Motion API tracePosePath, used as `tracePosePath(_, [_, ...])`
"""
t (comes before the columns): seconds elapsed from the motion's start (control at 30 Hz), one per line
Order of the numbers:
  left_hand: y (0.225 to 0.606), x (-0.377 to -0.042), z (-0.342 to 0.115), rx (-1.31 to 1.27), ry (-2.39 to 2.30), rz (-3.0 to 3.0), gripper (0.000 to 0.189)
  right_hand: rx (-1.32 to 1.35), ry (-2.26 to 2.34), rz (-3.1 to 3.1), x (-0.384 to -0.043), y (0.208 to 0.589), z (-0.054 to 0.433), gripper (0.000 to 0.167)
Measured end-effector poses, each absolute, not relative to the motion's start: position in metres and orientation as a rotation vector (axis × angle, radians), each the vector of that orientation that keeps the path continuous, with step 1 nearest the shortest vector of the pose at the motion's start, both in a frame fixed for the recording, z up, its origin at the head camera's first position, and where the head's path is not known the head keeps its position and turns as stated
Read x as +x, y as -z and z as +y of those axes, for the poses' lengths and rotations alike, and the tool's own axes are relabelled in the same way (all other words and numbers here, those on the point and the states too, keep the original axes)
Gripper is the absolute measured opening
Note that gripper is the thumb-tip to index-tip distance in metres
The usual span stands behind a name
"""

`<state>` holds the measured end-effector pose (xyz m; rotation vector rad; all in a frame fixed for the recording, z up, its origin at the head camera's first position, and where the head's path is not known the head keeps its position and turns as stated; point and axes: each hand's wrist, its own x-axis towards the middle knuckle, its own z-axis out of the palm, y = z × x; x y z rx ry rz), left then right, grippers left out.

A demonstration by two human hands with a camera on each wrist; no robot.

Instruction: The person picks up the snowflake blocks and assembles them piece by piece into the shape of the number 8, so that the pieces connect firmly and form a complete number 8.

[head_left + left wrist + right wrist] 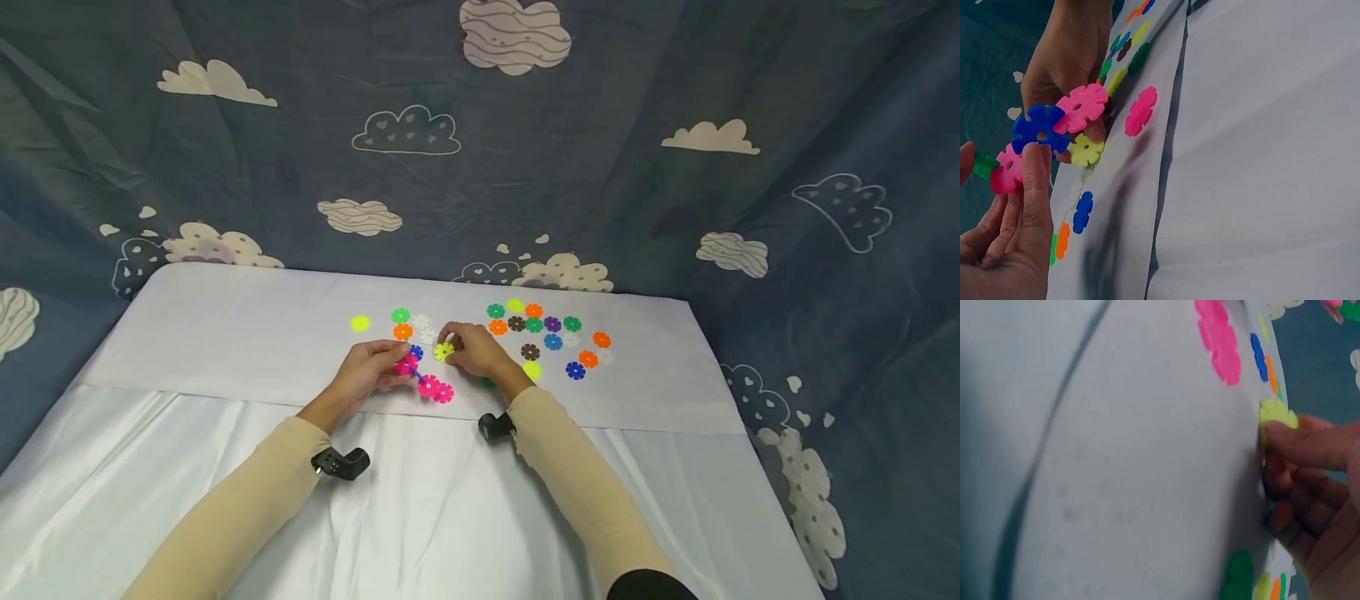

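My left hand [369, 367] grips a short chain of flower-shaped interlocking discs. In the left wrist view the chain runs from a green disc [985, 165] through a pink disc [1007, 170] and a blue disc [1040, 129] to another pink disc [1088, 103]. Between thumb and fingertips, my right hand [476, 348] pinches a yellow-green disc [1277, 414], just right of the chain in the head view. A loose pink disc [1141, 111] lies on the white cloth near both hands. Beyond the left hand lie a blue disc [1083, 212] and an orange disc [1062, 241].
Several loose discs in mixed colours, among them a purple disc [552, 324], spread over the table [660, 375] to the right. A smaller group with a light green disc [401, 316] lies behind the left hand. A cloud-print curtain [600, 167] hangs behind.
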<state>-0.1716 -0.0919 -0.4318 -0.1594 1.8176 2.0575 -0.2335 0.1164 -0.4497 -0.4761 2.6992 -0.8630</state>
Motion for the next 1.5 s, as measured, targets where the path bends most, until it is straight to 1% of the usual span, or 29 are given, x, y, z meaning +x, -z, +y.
tracePosePath(0.13, [0.432, -0.172, -0.092, -0.158, -2.049, 1.827, 0.047, -0.473, 1.009, 2.653, -0.234, 0.452, 0.122, 0.025])
tracePosePath(0.23, [0.433, -0.172, -0.093, -0.148, -2.052, 1.829, 0.047, -0.382, 1.324, 2.491, -0.236, 0.451, 0.122, 0.027])
tracePosePath(0.37, [0.433, -0.172, -0.092, -0.134, -2.068, 1.813, 0.047, -0.274, 1.735, 2.272, -0.238, 0.441, 0.119, 0.025])
tracePosePath(0.47, [0.432, -0.172, -0.091, -0.135, -2.072, 1.814, 0.046, -0.304, 1.836, 2.228, -0.238, 0.431, 0.113, 0.021])
tracePosePath(0.7, [0.431, -0.172, -0.089, -0.119, -2.075, 1.818, 0.046, -0.452, 1.820, 2.217, -0.234, 0.413, 0.098, 0.024])
tracePosePath(0.97, [0.431, -0.171, -0.088, -0.096, -2.078, 1.823, 0.043, -0.448, 1.782, 2.214, -0.232, 0.410, 0.090, 0.020])
tracePosePath(1.23, [0.433, -0.169, -0.088, -0.089, -2.037, 1.864, 0.038, -0.515, 1.634, 2.229, -0.233, 0.409, 0.090, 0.027])
tracePosePath(1.5, [0.432, -0.171, -0.090, -0.089, -2.013, 1.885, 0.039, -0.508, 1.637, 2.257, -0.234, 0.411, 0.091, 0.025])
